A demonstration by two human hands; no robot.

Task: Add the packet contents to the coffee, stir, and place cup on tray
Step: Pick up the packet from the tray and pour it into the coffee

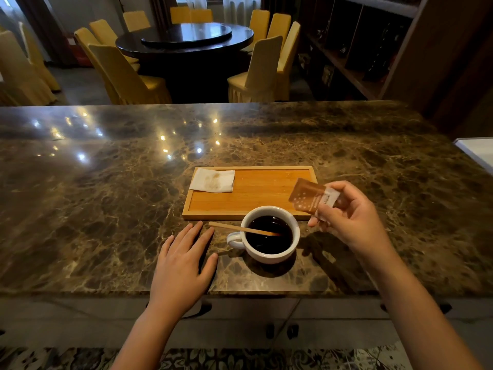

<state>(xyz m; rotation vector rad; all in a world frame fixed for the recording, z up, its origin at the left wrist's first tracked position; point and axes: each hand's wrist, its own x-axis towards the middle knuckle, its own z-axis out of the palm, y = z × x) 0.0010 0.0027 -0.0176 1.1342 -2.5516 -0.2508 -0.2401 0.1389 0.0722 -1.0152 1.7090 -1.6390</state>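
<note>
A white cup [277, 256] of dark coffee stands on the marble counter, just in front of a wooden tray [253, 194]. A wooden stir stick [240, 228] leans in the cup, its free end pointing left over the handle. My right hand [349, 217] pinches a brown and white packet [310, 196] above and to the right of the cup, over the tray's near right corner. My left hand [184, 260] lies flat on the counter left of the cup, fingers apart, holding nothing.
A stained white napkin [213, 180] lies on the tray's far left corner. The marble counter [106, 196] stretches wide to the left and far side. Beyond it stand yellow chairs [125, 76] around a dark round table [186, 41], and shelves [360, 44] at the right.
</note>
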